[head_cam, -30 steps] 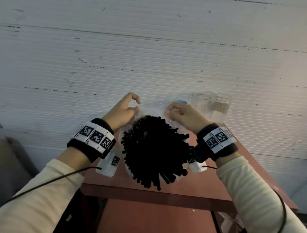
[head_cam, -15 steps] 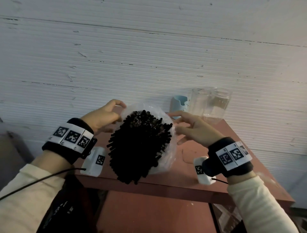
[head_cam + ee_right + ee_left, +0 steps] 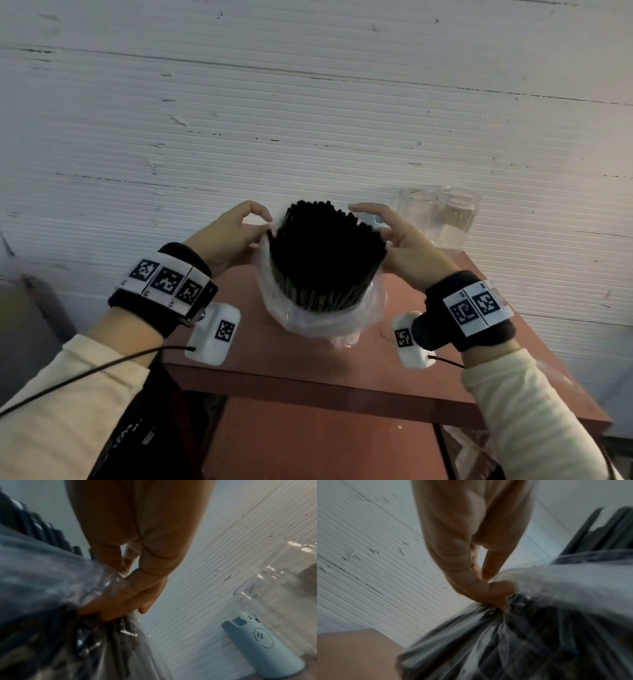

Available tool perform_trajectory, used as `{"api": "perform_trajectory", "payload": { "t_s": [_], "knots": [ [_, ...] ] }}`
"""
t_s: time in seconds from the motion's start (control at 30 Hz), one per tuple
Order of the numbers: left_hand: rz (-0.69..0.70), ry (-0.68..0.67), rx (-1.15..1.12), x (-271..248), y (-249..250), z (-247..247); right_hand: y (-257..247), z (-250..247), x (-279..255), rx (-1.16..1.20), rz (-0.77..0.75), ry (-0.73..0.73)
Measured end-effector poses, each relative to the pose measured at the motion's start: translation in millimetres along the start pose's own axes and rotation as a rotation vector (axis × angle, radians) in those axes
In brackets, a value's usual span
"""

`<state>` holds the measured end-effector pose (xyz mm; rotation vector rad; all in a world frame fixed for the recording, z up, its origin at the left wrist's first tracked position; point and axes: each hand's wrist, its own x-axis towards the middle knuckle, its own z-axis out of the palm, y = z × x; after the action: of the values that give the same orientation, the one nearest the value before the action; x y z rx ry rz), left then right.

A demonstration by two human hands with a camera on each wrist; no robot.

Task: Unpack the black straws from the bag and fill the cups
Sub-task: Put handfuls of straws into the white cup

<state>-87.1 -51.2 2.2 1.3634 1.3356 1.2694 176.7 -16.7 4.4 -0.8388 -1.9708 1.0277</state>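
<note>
Left hand (image 3: 228,236) pinches the clear bag (image 3: 318,318) rim; left wrist view shows thumb and finger clamped on plastic. Black straws (image 3: 323,250) stand upright, frame centre, on the desk (image 3: 308,373). Right hand (image 3: 400,245) grips the opposite rim. Only the right wrist view shows the blue cup (image 3: 262,646); clear cups (image 3: 436,214) upper right.
</note>
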Motion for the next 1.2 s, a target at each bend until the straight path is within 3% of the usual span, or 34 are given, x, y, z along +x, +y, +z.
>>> {"api": "perform_trajectory", "payload": {
  "t_s": [0.13,0.27,0.4,0.5,0.53,0.73,0.87,1.07,1.2],
  "knots": [
    [0.015,-0.009,-0.176,3,12,2,3,-9,8,0.041,-0.004,0.191],
    [-0.003,-0.196,-0.349,-1,1,5,9,-9,3,0.108,0.136,0.301],
    [0.047,-0.355,-0.236,-2,-11,10,4,-3,5,0.205,0.210,0.399],
    [0.086,-0.351,-0.085,4,-15,15,3,-2,6,0.569,0.231,0.318],
    [0.098,-0.322,-0.036,6,-17,16,5,-2,6,0.579,0.223,0.275],
    [0.156,-0.174,0.108,4,-26,21,16,10,-4,-0.314,0.240,0.079],
    [0.101,-0.132,0.104,3,-29,25,4,6,-9,-0.313,0.215,0.071],
    [0.067,-0.024,0.231,18,-36,18,-21,-6,-2,-0.119,0.058,0.268],
    [0.025,0.021,0.219,21,-38,18,-33,6,8,-0.274,-0.007,0.161]
  ]
}}
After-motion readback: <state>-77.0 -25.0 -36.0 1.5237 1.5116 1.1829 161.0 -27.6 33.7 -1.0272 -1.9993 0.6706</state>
